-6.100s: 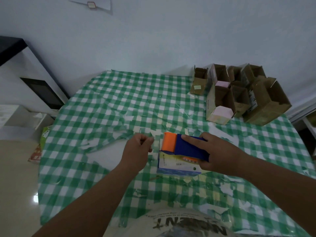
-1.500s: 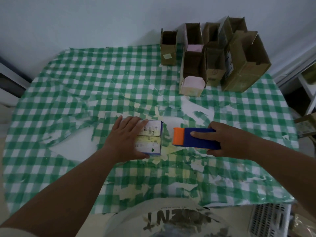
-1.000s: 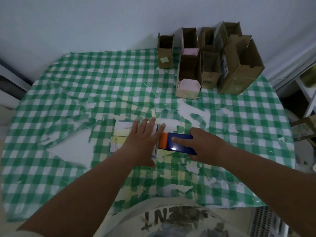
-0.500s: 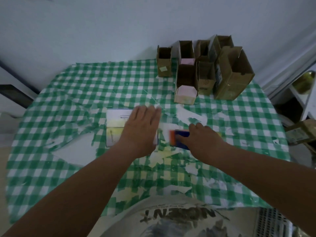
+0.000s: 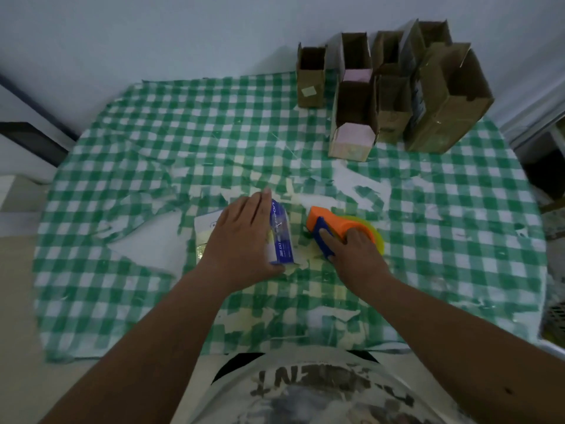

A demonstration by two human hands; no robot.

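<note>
Hands: left hand (image 5: 241,240) flat on one small box (image 5: 282,237), right hand (image 5: 357,255) gripping one tape dispenser (image 5: 328,220); seven cartons (image 5: 443,105) behind.

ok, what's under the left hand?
A small white-and-blue carton lying on the green checked tablecloth. The left hand rests flat on it, covering most of its top; only its blue right side and white left end show.

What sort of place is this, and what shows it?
Likely a home packing table: a green checked tablecloth, open cardboard boxes at its far edge, and a tape dispenser under the right hand.
</note>
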